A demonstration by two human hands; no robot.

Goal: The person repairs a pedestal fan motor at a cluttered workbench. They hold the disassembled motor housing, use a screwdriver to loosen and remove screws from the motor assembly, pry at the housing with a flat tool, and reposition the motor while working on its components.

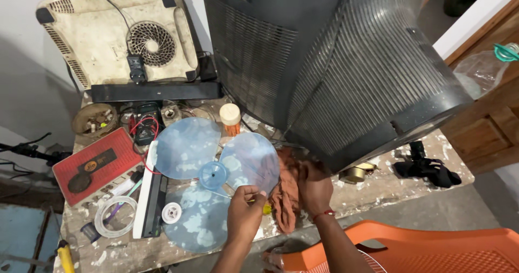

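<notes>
A repair workshop: paint-spattered bench, multimeter, opened appliances.

At centre frame lies a translucent pale-blue plastic fan blade, mottled with whitish patches, beside a crumpled rust-orange cloth; the worn wooden table beneath is grey-brown, speckled with white paint. At upper right looms a dark grey ribbed television casing lined with fine parallel slats, and at upper left a dirty cream induction cooker underside shows a round grille of dark swirling slots. A flat red case with black marks sits at left, a bright orange plastic chair at lower right, and a red thread band circles the wrist of the right hand.
</notes>
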